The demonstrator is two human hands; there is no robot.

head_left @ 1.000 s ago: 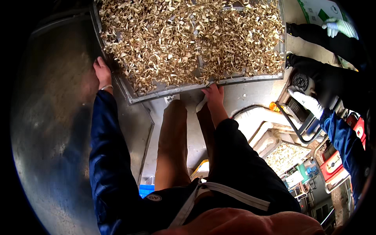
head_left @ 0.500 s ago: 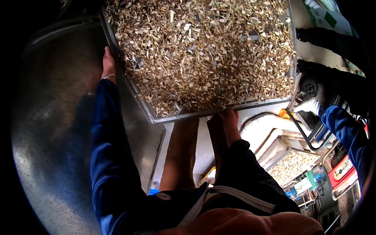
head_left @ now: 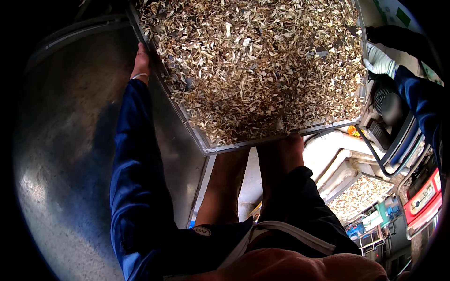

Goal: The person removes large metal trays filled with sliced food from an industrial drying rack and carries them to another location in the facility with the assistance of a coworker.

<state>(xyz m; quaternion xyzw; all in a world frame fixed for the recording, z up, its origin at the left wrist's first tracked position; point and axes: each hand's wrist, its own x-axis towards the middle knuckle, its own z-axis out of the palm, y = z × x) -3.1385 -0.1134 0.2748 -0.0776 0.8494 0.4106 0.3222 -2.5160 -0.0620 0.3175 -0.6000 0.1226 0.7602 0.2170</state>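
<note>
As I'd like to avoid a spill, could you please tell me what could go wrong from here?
Loose, dried-looking shreds lie close to the edges of the mesh tray, so a tilt could spill some.

The left hand, right hand and a co-worker's gloved hand are at three different edges, so uneven movement might tip it.

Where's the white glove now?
The white glove is upper right in the head view, on a co-worker's hand, at the tray's right rim.
</note>
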